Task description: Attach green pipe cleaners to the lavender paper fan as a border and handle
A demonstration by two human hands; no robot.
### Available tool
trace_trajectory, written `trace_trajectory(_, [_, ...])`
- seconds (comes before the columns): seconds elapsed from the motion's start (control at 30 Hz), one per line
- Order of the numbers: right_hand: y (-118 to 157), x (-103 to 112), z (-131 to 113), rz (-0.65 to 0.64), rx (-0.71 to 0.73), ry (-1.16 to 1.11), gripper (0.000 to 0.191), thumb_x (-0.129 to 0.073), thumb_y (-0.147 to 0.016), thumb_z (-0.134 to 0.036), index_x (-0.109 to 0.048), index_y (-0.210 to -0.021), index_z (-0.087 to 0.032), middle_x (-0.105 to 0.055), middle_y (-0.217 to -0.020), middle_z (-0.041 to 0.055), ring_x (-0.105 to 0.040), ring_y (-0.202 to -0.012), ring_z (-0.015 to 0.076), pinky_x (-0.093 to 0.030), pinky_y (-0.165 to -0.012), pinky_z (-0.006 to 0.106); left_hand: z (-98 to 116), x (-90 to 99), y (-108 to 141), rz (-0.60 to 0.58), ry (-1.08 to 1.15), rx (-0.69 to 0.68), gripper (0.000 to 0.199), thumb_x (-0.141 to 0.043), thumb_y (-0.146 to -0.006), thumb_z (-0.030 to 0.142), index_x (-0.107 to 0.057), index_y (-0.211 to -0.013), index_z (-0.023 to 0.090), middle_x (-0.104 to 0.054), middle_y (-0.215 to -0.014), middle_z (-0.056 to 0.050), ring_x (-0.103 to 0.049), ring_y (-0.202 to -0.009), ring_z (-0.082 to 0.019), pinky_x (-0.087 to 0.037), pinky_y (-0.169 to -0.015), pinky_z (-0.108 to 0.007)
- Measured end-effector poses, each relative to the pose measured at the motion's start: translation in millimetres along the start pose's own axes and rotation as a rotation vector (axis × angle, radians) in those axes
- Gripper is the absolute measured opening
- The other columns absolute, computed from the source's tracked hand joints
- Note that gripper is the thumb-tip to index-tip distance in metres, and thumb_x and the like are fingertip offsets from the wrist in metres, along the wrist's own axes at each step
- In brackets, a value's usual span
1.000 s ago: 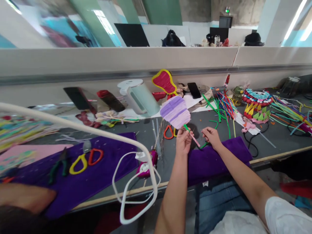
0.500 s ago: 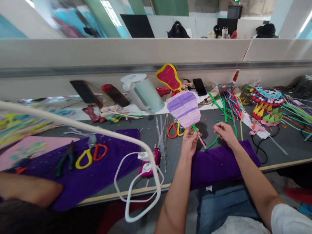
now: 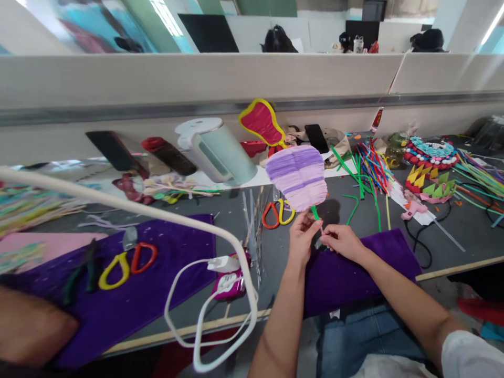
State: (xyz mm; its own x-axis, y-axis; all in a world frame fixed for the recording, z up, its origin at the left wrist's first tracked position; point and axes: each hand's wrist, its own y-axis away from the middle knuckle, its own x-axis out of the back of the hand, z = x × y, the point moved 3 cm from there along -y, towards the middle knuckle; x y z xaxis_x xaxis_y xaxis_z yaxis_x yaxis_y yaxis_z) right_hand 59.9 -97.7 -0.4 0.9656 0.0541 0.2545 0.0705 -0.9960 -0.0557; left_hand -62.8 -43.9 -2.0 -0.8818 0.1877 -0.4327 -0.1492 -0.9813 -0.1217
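A fan-shaped piece striped in purple and lilac [image 3: 298, 178] stands upright above my hands, its short stem green at the top and pink lower down. My left hand [image 3: 304, 236] pinches this stem just under the striped head. Close beside it on the right, my right hand [image 3: 340, 241] has its fingertips closed on the pink lower part of the stem. Both hands are over a folded purple cloth [image 3: 354, 278] at the table's front edge. A bent green pipe cleaner [image 3: 352, 210] lies behind my right hand.
Red-and-yellow scissors [image 3: 271, 215] and silvery stems lie left of my hands. A white cable [image 3: 212, 226] arches over the left side. Behind stand a kettle [image 3: 224, 152] and a red-and-yellow piece [image 3: 262, 123]. Pipe cleaners [image 3: 372, 168] lie right. Another person's arm [image 3: 35, 325] is far left.
My right hand has moved left and down and now holds the stem's pink part beside my left hand. The view has shifted slightly.
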Motion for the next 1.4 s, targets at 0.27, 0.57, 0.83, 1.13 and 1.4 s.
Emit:
trace_trajectory(0.27, [-6, 49, -14, 0.165, 0.115, 0.389, 0.011, -0.059, -0.087, -0.027, -0.068, -0.091, -0.023, -0.071, -0.084, 0.003, -0.063, -0.073, 0.0176, -0.044, -0.069, 0.027, 2, 3.3, 1, 0.039, 0.066, 0.034, 0.039, -0.086, -0.061, 0.024, -0.073, -0.098, 0.025, -0.059, -0.077, 0.004, -0.06, -0.069, -0.01, -0.057, -0.071, -0.025])
trace_trajectory(0.57, [-64, 173, 16, 0.602, -0.293, 1.022, 0.025, -0.046, -0.093, -0.024, -0.067, -0.103, -0.013, -0.07, -0.098, 0.019, -0.066, -0.095, 0.0284, -0.046, -0.081, 0.036, 2, 7.7, -1, 0.099, 0.127, 0.045, 0.042, -0.086, -0.061, 0.022, -0.072, -0.1, 0.028, -0.061, -0.079, 0.003, -0.062, -0.07, -0.01, -0.056, -0.066, -0.023])
trace_trajectory(0.83, [-94, 185, 37, 0.586, -0.478, 1.006, 0.025, -0.051, -0.09, -0.024, -0.07, -0.098, -0.009, -0.071, -0.098, 0.0231, -0.068, -0.097, 0.0311, -0.048, -0.085, 0.037, 4, 8.6, 1, 0.12, 0.169, 0.054, 0.042, -0.087, -0.06, 0.021, -0.072, -0.098, 0.026, -0.063, -0.081, 0.003, -0.062, -0.069, -0.01, -0.055, -0.063, -0.024])
trace_trajectory(1.13, [-89, 207, 0, 0.69, -0.349, 0.914, 0.027, -0.05, -0.088, -0.032, -0.072, -0.086, -0.017, -0.073, -0.09, 0.0105, -0.066, -0.085, 0.0222, -0.045, -0.073, 0.028, 9, 3.8, 3, 0.122, 0.197, 0.096, 0.045, -0.088, -0.058, 0.023, -0.072, -0.099, 0.025, -0.065, -0.079, 0.002, -0.06, -0.065, -0.009, -0.053, -0.061, -0.022])
trace_trajectory(1.4, [-114, 202, 6, 0.752, -0.123, 0.584, 0.036, -0.049, -0.087, -0.04, -0.066, -0.068, -0.015, -0.067, -0.061, 0.0018, -0.056, -0.055, 0.0136, -0.04, -0.057, 0.023, 7, 6.8, 3, 0.137, 0.2, 0.104, 0.046, -0.088, -0.058, 0.021, -0.071, -0.101, 0.025, -0.066, -0.079, 0.002, -0.061, -0.065, -0.01, -0.053, -0.061, -0.022])
